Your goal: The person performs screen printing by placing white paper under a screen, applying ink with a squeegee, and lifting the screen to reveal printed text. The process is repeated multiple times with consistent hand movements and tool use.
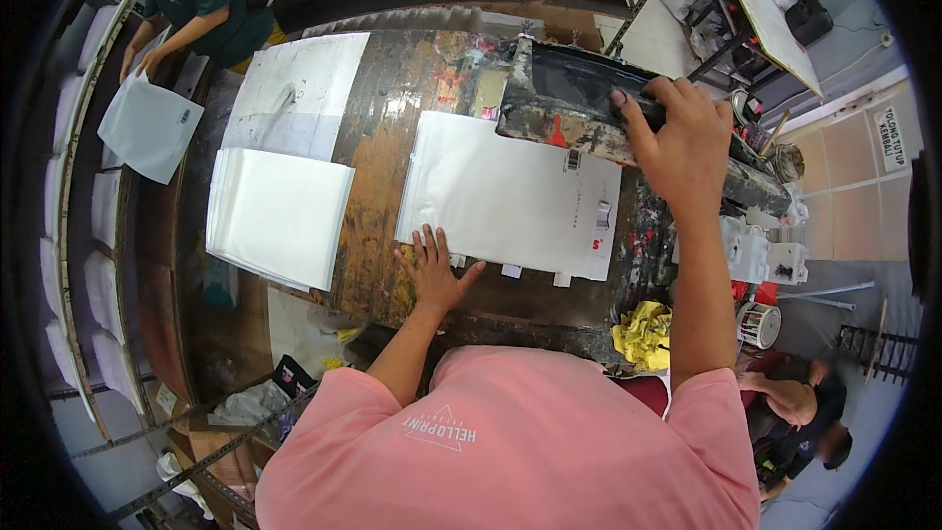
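My left hand (pixel 437 273) lies with fingers spread on the near left edge of a flat white printed bag or sheet (pixel 491 191). Small printed marks show on the sheet's right part. My right hand (pixel 684 137) is closed over the right end of a paint-stained screen-printing frame (pixel 569 130), thumb on its near bar. The frame is tilted up at the back, its near edge above the sheet's far right part and hiding some of it. To the left, a stack of plain white sheets (pixel 278 216) sits on the stained wooden table (pixel 388 137).
A co-worker (pixel 211 10) at the far left holds a white sheet (pixel 152 123) by a rack (pixel 74 137). Crumpled yellow material (pixel 643 334) and a white bucket (pixel 758 324) are at the near right. Containers (pixel 785 162) stand beyond the frame; other people sit lower right.
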A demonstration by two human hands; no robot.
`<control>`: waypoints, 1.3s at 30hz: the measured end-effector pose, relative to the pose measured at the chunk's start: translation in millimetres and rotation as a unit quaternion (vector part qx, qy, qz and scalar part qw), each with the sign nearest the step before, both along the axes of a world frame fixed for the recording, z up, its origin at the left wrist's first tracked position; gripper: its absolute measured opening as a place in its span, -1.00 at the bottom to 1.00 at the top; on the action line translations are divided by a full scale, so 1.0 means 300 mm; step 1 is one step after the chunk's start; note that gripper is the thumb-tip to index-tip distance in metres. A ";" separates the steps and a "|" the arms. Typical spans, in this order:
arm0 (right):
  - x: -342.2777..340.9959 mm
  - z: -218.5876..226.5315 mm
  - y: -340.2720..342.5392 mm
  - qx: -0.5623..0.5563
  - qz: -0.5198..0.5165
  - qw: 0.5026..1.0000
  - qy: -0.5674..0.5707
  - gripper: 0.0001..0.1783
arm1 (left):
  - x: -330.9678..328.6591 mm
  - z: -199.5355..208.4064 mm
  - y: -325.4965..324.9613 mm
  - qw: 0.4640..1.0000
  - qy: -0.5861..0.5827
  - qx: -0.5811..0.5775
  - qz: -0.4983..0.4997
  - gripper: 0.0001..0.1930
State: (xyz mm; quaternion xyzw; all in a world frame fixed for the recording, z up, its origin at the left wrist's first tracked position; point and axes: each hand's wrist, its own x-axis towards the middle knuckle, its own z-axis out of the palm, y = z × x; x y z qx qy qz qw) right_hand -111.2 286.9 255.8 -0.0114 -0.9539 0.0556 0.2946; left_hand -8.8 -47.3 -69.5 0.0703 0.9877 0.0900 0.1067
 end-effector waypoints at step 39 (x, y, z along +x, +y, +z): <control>-0.024 -0.051 0.059 0.006 0.023 0.998 0.059 -0.31 | -0.048 0.035 0.688 0.938 0.028 0.254 -0.232 -0.61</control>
